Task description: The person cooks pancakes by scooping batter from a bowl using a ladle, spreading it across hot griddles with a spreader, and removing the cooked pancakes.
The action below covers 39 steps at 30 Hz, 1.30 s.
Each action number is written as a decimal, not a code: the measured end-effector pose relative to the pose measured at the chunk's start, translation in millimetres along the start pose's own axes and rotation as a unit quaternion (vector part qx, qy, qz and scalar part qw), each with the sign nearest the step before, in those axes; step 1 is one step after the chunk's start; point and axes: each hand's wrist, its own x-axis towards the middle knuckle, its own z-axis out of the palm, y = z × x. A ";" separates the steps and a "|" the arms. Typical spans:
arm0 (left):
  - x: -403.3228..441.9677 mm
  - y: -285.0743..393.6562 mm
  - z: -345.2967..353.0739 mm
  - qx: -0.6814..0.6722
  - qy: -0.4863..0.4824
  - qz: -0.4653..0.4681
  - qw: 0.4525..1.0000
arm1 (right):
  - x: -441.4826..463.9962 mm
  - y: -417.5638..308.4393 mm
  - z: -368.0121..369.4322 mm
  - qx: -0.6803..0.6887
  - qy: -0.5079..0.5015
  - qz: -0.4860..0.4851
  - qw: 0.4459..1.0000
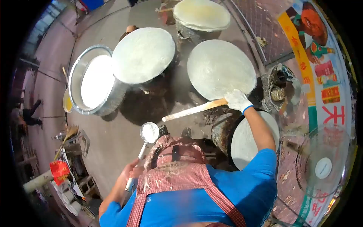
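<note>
My bare left hand (130, 171) is closed round the handle of a ladle (141, 152). White batter (150, 133) fills the ladle's bowl. On my right hand (238, 101) is a white glove; its fingers appear wrapped round the end of a flat wooden paddle (191, 110), coated white along most of its length. That hand is at the near edge of a round griddle covered by a thin pale sheet of batter (221, 70), whether touching it I cannot tell. A wide metal tub (75, 81) of white batter stands at the left, beside another covered griddle (144, 55).
More pale-covered round griddles are at the back (201, 15) and under my right arm (255, 140). A banner (328, 94) and a fan (323, 166) line the right side. Clutter with a red packet (59, 172) stands lower left. Someone in dark clothes (30, 115) is farther left.
</note>
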 end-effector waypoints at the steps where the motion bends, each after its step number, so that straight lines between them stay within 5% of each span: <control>1: -3.9 -5.5 1.4 -0.010 0.026 0.017 0.999 | 2.2 5.2 0.7 -0.012 -0.001 -0.017 1.000; 10: -12.6 -21.1 5.6 -0.041 0.046 0.065 0.996 | 42.1 24.3 -61.4 -0.073 0.012 -0.043 0.996; 18: -6.8 -13.5 17.4 -0.043 -0.007 0.073 0.996 | 51.9 76.8 -139.5 0.040 0.092 0.120 0.988; 24: -8.6 6.8 23.9 -0.026 -0.029 0.063 0.997 | 31.0 153.9 -178.4 0.121 0.221 0.295 0.922; 28: -13.8 39.9 30.5 -0.021 -0.044 0.033 0.998 | 25.8 195.8 -199.3 0.059 0.245 0.398 0.882; 34: -22.6 106.0 46.4 0.035 -0.053 0.003 0.998 | 42.7 207.0 -267.6 -0.067 0.330 0.419 0.843; 39: -22.1 135.8 59.3 -0.006 -0.050 0.003 0.999 | 107.1 207.1 -343.6 -0.062 0.196 0.387 0.899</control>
